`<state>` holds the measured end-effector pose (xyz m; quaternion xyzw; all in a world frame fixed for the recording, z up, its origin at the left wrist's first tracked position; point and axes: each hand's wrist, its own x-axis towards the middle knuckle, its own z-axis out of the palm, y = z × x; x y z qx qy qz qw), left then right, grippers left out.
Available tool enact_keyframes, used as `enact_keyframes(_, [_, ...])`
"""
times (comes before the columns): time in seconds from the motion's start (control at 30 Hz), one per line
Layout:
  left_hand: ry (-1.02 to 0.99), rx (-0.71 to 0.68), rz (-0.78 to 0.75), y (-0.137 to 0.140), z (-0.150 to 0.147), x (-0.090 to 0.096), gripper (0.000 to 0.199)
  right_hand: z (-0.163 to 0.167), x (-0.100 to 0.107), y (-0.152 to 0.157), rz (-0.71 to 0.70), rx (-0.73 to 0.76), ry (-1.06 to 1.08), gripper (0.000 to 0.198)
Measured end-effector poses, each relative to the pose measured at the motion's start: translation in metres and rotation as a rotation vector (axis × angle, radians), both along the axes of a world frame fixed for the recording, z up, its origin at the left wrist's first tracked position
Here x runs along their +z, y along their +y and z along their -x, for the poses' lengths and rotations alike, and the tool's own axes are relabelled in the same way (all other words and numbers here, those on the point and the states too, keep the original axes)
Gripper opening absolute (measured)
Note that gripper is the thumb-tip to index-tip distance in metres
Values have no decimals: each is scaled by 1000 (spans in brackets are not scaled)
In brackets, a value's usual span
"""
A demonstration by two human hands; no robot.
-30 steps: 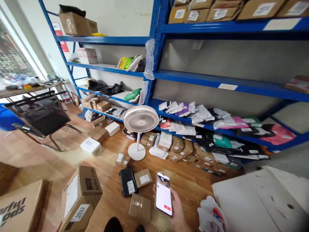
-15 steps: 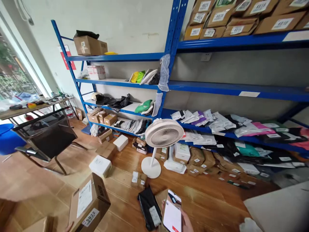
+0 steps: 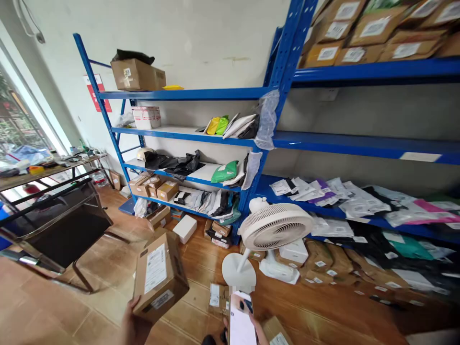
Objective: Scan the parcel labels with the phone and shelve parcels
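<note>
A brown cardboard box (image 3: 173, 268) with a white shipping label and a smaller sticker is held up at the lower left. My left hand (image 3: 133, 322) grips it at its near lower corner, thumb on its side. At the bottom middle my right hand (image 3: 257, 330) is closed around a smartphone (image 3: 240, 318), whose lit screen faces me. Beyond the phone, a small labelled carton (image 3: 215, 298) lies on the floor. Another carton (image 3: 277, 330) lies to the right of the phone, partly cut off by the bottom edge.
A white fan (image 3: 275, 225) stands on the floor ahead. Blue shelving (image 3: 187, 94) along the wall bears boxes and mailing bags, with more parcels (image 3: 323, 258) on the floor under it. At left are a black chair (image 3: 68, 225) and a cluttered table (image 3: 46, 168).
My left hand has raised the box and moved it right and farther forward. The phone has shifted slightly left in the view. The camera has moved forward, so the fan and shelves look larger.
</note>
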<state>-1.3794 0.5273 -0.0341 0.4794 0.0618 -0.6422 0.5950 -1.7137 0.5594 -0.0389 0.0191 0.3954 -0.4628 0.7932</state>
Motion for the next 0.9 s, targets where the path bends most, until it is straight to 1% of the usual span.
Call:
enact_keyframes(0.03, [-22,-28,36,-15,9,3,56,-3,8,-11,-15,19,7,41])
enact_keyframes(0.13, [-196,-45,237,-60,32,9,71,-15,38,-46,0,-70,65,34])
enact_keyframes(0.17, [-251,-62,304,-74,37,9,75,-19,48,-58,24,-42,25,37])
enact_keyframes(0.2, [-290,-84,337,-88,40,8,78,-24,58,-71,50,-15,-19,41])
enact_keyframes(0.27, [-336,-116,379,-113,44,5,81,-33,74,-96,81,5,-54,44])
enact_keyframes(0.37, [-363,-150,397,-146,42,1,83,-49,94,-129,103,-6,-14,44])
enact_keyframes(0.47, [-394,-185,444,-180,35,-2,86,-72,110,-159,183,-9,11,48])
enact_keyframes(0.57, [-413,-226,517,-218,24,-7,88,-101,123,-189,277,-21,12,54])
enact_keyframes(0.67, [-439,-274,557,-259,8,-14,86,-134,131,-219,340,-38,34,56])
enact_keyframes(0.77, [-475,-339,581,-299,-10,-20,84,-164,134,-248,374,-83,56,56])
enact_keyframes(0.9, [-482,-418,616,-344,-29,-25,82,-195,132,-283,363,-158,104,51])
